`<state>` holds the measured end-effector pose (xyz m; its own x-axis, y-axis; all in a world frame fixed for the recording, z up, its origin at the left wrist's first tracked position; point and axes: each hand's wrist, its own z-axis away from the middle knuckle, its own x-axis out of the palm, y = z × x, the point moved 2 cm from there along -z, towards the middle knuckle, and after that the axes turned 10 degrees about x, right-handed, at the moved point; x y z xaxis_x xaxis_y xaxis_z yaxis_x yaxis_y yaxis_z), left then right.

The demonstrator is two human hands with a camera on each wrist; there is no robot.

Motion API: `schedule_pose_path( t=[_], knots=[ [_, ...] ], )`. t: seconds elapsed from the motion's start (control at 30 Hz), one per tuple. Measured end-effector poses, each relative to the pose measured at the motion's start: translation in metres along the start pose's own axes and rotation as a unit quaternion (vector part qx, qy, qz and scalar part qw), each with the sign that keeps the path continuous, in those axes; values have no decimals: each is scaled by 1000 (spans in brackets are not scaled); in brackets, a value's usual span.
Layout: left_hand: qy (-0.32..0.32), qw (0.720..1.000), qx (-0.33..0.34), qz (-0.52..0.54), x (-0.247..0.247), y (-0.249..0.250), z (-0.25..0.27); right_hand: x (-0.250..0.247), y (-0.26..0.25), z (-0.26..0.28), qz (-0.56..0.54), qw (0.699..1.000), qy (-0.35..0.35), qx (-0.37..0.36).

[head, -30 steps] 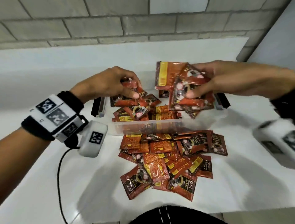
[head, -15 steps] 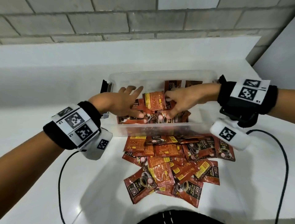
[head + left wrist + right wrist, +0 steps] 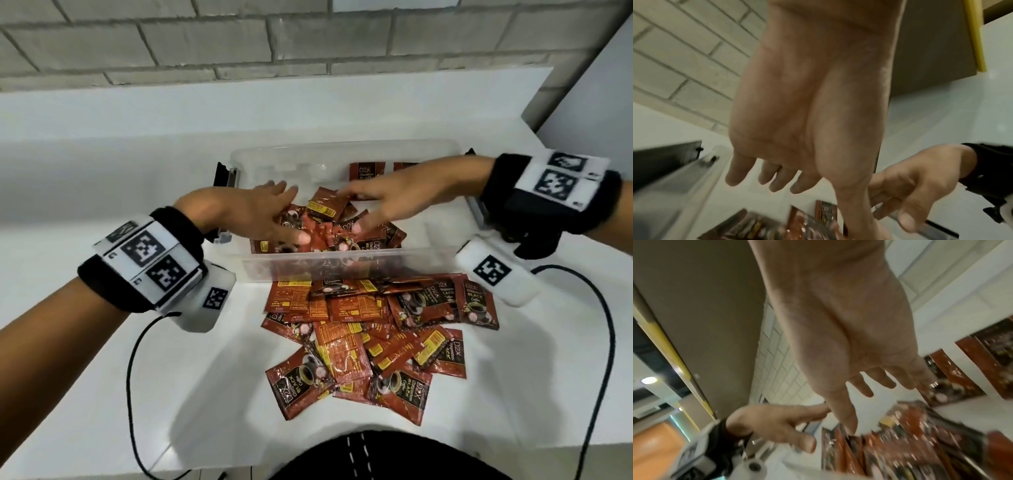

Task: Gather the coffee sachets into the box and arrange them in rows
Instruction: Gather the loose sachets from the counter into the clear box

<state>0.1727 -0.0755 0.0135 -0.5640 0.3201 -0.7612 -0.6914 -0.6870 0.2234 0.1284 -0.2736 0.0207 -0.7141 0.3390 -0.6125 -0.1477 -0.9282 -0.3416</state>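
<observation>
A clear plastic box [image 3: 342, 150] stands mid-table with loose red coffee sachets [image 3: 322, 236] heaped in it and two sachets [image 3: 366, 171] upright at its back right. My left hand [image 3: 284, 216] lies open over the heap's left side, with straight fingers and the thumb on a sachet. My right hand [image 3: 359, 209] is spread open over the right side, with fingertips touching a yellow-labelled sachet [image 3: 325, 207]. Neither hand grips anything. The wrist views show the left palm [image 3: 777, 178] and the right palm [image 3: 869, 394] open above blurred sachets [image 3: 910, 434]. A pile of several sachets [image 3: 370, 335] lies in front of the box.
Black latches [image 3: 224, 174] stick out at the box's ends. Wrist-camera cables [image 3: 133, 359] [image 3: 599, 342] loop on the white table on both sides. A brick wall stands behind. The table's front edge [image 3: 239, 466] is close to my body.
A second ago both hands held bundles of sachets above the box. They lowered them in and let go. Now both hands are open on the heap.
</observation>
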Motion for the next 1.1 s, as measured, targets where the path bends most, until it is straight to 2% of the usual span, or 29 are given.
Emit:
schedule_pose_path(
  t=[0.13,0.23,0.3,0.4,0.53,0.63,0.77,0.87,1.1],
  knots=[
    [110,993,24,47,-6,2,32,-18,10,49,-39,994,81,-63],
    [203,971,73,100,7,5,60,-6,29,89,-64,984,106,-129],
    [194,961,122,154,30,13,71,19,47,101,-36,987,98,-121],
    [122,968,137,169,76,25,65,66,83,98,23,993,100,-62],
    [168,968,145,117,110,49,44,113,99,78,-1,979,204,-28],
    [175,971,159,28,113,71,27,129,89,67,50,961,267,-50],
    [142,976,153,-63,113,91,6,141,82,55,129,968,210,-43],
    [120,976,158,-94,119,94,-5,146,82,46,166,961,216,-37],
    [192,963,156,-106,112,86,-5,156,87,41,185,916,343,-98]
  ],
)
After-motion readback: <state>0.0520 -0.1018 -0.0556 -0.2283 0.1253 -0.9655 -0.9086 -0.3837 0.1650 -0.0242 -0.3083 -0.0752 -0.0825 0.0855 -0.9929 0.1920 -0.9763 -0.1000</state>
